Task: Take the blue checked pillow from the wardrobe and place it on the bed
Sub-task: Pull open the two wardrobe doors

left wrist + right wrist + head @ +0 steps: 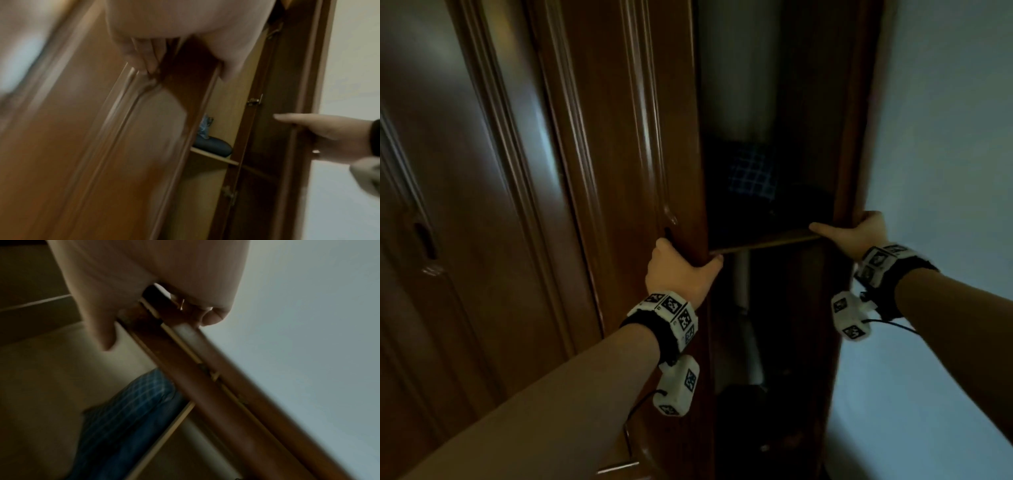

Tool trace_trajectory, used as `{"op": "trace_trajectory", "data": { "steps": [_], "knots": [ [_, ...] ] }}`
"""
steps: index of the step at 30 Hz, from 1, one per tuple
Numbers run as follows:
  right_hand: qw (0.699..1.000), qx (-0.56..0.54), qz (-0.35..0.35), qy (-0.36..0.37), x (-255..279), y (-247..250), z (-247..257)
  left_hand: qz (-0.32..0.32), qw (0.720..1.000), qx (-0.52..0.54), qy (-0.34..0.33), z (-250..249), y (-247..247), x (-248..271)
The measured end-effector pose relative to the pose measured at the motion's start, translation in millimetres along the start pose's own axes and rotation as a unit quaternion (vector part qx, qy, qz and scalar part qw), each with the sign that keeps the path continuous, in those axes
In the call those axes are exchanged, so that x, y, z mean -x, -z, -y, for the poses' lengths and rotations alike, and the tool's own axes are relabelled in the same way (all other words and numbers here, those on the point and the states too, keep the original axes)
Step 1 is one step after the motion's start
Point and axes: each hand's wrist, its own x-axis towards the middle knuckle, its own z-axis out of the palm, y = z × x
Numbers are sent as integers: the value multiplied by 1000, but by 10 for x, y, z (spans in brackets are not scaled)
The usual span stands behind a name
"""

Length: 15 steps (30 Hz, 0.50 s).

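The blue checked pillow point(751, 176) lies on a dark wardrobe shelf point(767, 244), seen through the gap between two brown doors; the right wrist view shows the pillow point(131, 405) from below. My left hand point(681, 270) grips the edge of the left wardrobe door point(633, 137), thumb on the inner side, fingers curled round its front. My right hand point(856, 233) grips the edge of the right wardrobe door point(852, 137), thumb stretched toward the shelf. In the left wrist view my left hand point(185, 48) holds the door edge, and my right hand point(320, 129) shows farther off.
A second closed wardrobe door point(431, 205) with a metal handle stands at the left. A pale wall point(945, 137) is at the right. Below the shelf the wardrobe is dark, with dim shapes near its floor. A dark rounded object point(212, 146) lies on the shelf.
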Motion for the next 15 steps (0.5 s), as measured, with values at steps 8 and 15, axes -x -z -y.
{"op": "trace_trajectory", "data": {
  "steps": [8, 15],
  "knots": [
    [996, 84, -5, -3, 17, 536, -152, -141, 989, -12, 42, 406, 668, 400],
    [982, 153, -109, 4, 82, 768, -201, -276, 951, -57, 124, 396, 978, 630]
  ]
}}
